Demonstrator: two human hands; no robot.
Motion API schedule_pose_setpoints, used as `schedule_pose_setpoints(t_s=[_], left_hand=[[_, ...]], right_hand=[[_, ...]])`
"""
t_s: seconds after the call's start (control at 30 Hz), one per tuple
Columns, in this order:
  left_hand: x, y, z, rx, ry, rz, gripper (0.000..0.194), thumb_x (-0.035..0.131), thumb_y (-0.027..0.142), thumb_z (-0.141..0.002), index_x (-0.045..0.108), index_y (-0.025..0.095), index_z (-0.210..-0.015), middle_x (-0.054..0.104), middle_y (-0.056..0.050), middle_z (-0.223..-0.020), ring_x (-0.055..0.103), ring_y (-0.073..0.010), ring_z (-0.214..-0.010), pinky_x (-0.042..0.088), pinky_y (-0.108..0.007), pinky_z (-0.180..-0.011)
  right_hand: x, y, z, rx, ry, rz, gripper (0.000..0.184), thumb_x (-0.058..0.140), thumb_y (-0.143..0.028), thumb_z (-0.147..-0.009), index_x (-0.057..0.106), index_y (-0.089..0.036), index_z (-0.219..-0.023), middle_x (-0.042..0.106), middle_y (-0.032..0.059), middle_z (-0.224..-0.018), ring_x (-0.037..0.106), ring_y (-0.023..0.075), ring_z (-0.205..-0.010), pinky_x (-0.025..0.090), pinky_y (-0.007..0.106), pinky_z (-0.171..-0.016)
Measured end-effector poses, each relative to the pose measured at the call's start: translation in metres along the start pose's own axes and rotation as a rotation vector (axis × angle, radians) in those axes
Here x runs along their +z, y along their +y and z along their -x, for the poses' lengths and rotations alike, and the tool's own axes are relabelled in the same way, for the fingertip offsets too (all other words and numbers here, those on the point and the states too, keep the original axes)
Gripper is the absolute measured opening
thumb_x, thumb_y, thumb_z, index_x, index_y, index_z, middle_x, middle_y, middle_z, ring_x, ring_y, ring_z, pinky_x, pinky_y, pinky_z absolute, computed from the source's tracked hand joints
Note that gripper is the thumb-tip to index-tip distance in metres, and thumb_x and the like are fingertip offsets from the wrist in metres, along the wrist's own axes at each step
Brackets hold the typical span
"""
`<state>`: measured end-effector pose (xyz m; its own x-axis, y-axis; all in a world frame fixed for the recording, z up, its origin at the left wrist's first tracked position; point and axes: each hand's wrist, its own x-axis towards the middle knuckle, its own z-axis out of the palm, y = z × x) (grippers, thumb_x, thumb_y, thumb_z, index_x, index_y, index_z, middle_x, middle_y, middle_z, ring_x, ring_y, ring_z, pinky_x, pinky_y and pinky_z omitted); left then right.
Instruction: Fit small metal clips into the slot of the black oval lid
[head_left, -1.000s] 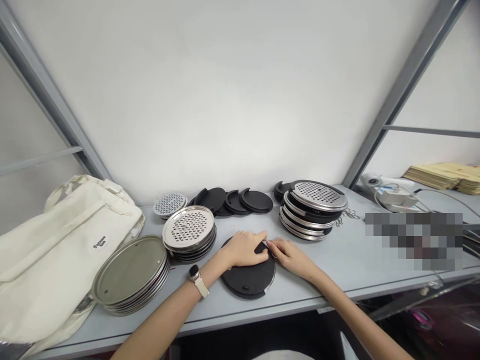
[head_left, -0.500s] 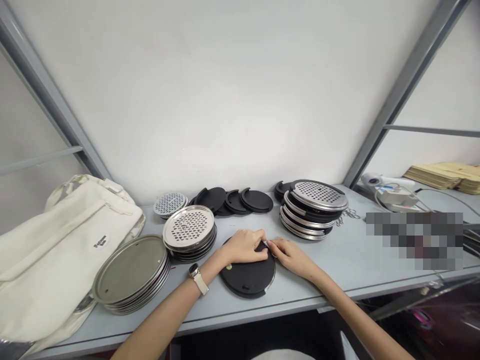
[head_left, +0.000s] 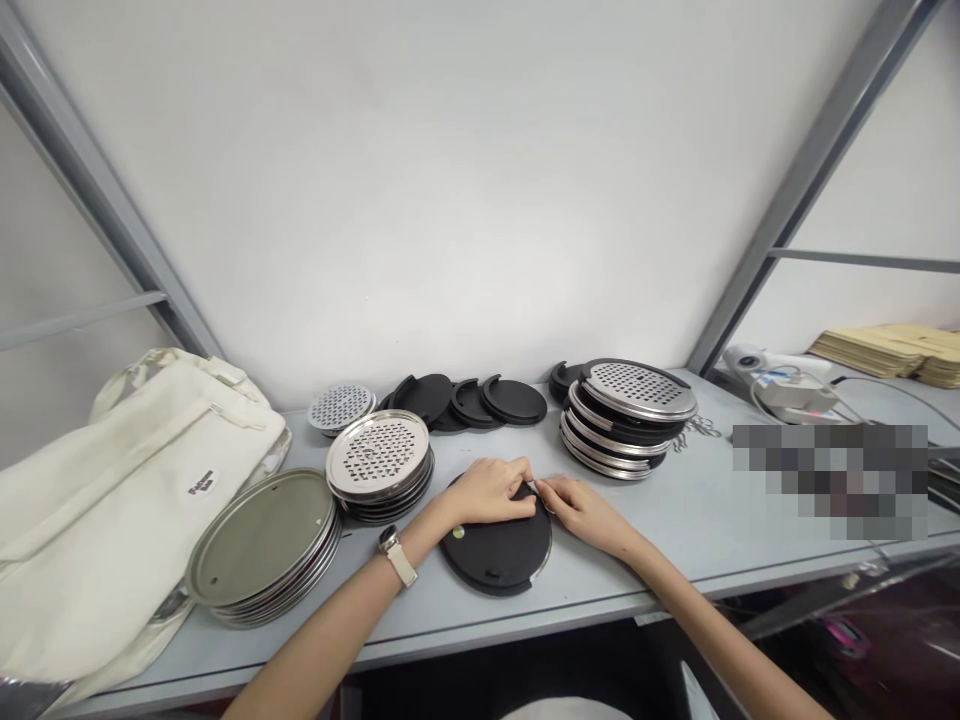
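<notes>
A black round disc (head_left: 491, 555) lies flat near the table's front edge, with a small green sticker (head_left: 459, 532) on it and a silvery line along its right rim. Over its upper part rests my left hand (head_left: 491, 490), fingers curled at the far right rim and the thumb against the top. My right hand (head_left: 576, 508) is at the same rim spot, thumb and forefinger pinched together. Something tiny and pale shows between the two hands' fingertips, too small to name. The hands hide the disc's far edge.
Left of the disc stand grater plates (head_left: 379, 455) in a stack, olive round plates (head_left: 262, 535) and a cream bag (head_left: 142, 500). Black discs (head_left: 514, 402) lie along the wall. At right are stacked grater plates with black discs (head_left: 637, 390), metal clips (head_left: 697, 428) and a cabled white device (head_left: 799, 395).
Almost nothing differs. Both hands stay at the disc's rim, with only a very slight shift of the fingers and the disc.
</notes>
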<state>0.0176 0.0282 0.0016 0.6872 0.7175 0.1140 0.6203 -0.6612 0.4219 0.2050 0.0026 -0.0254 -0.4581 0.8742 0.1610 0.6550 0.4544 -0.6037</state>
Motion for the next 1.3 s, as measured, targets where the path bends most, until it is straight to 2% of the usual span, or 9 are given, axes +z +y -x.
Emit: schedule_pose_setpoints(t_s=[0.43, 0.53, 0.67, 0.83, 1.0, 1.13, 1.3], left_hand=[[-0.003, 0.003, 0.0, 0.006, -0.02, -0.003, 0.02, 0.056, 0.033, -0.079, 0.051, 0.021, -0.094, 0.052, 0.008, -0.06, 0.049, -0.0109, -0.054, 0.028, -0.022, -0.052], [-0.003, 0.001, 0.0, 0.013, -0.004, -0.009, 0.015, 0.054, 0.029, -0.08, 0.053, 0.021, -0.092, 0.051, 0.007, -0.06, 0.048, -0.0102, -0.054, 0.029, -0.022, -0.053], [-0.003, -0.001, 0.001, 0.006, 0.001, -0.037, 0.013, 0.05, 0.022, -0.079, 0.056, 0.021, -0.091, 0.05, 0.007, -0.06, 0.047, -0.0096, -0.055, 0.03, -0.021, -0.054], [-0.002, 0.0, 0.002, 0.016, 0.024, -0.04, 0.014, 0.049, 0.022, -0.079, 0.054, 0.022, -0.092, 0.051, 0.007, -0.061, 0.047, -0.0102, -0.054, 0.03, -0.022, -0.054], [-0.002, 0.007, 0.004, -0.049, 0.059, -0.166, 0.028, 0.051, 0.03, -0.08, 0.048, 0.02, -0.105, 0.056, 0.004, -0.065, 0.054, -0.0152, -0.058, 0.034, -0.025, -0.056], [0.0, 0.011, 0.006, -0.075, 0.091, -0.343, 0.027, 0.047, 0.043, -0.082, 0.052, 0.018, -0.091, 0.063, -0.004, -0.073, 0.061, -0.0228, -0.067, 0.038, -0.03, -0.061], [-0.001, 0.012, 0.007, -0.046, 0.059, -0.397, 0.022, 0.045, 0.037, -0.083, 0.057, 0.019, -0.087, 0.065, -0.006, -0.074, 0.062, -0.0237, -0.068, 0.04, -0.031, -0.063]], right_hand=[[-0.002, 0.005, 0.0, 0.039, -0.037, -0.156, 0.048, 0.026, -0.052, -0.094, 0.034, -0.019, -0.059, 0.029, -0.005, -0.056, 0.03, 0.0105, -0.054, 0.025, 0.024, -0.05], [-0.004, 0.008, 0.0, 0.082, -0.056, -0.228, 0.049, 0.027, -0.056, -0.092, 0.031, -0.02, -0.058, 0.026, -0.0057, -0.055, 0.027, 0.0096, -0.052, 0.024, 0.023, -0.048], [-0.006, 0.011, 0.0, 0.121, -0.034, -0.29, 0.047, 0.029, -0.056, -0.091, 0.029, -0.021, -0.059, 0.026, -0.006, -0.055, 0.026, 0.0092, -0.052, 0.024, 0.023, -0.048], [-0.004, 0.01, 0.0, 0.107, -0.017, -0.298, 0.046, 0.029, -0.054, -0.092, 0.029, -0.021, -0.061, 0.026, -0.0059, -0.057, 0.025, 0.0096, -0.054, 0.023, 0.023, -0.05], [-0.005, 0.007, 0.0, 0.105, -0.037, -0.307, 0.046, 0.03, -0.055, -0.091, 0.028, -0.021, -0.061, 0.024, -0.0061, -0.058, 0.025, 0.0092, -0.053, 0.023, 0.023, -0.05], [-0.004, 0.005, 0.0, 0.12, -0.028, -0.345, 0.046, 0.03, -0.055, -0.092, 0.035, -0.02, -0.064, 0.03, -0.0063, -0.057, 0.028, 0.0088, -0.052, 0.026, 0.022, -0.048], [0.0, 0.01, -0.001, 0.059, 0.063, -0.335, 0.039, 0.035, -0.05, -0.093, 0.044, -0.018, -0.071, 0.037, -0.0057, -0.062, 0.035, 0.0093, -0.056, 0.03, 0.021, -0.051]])
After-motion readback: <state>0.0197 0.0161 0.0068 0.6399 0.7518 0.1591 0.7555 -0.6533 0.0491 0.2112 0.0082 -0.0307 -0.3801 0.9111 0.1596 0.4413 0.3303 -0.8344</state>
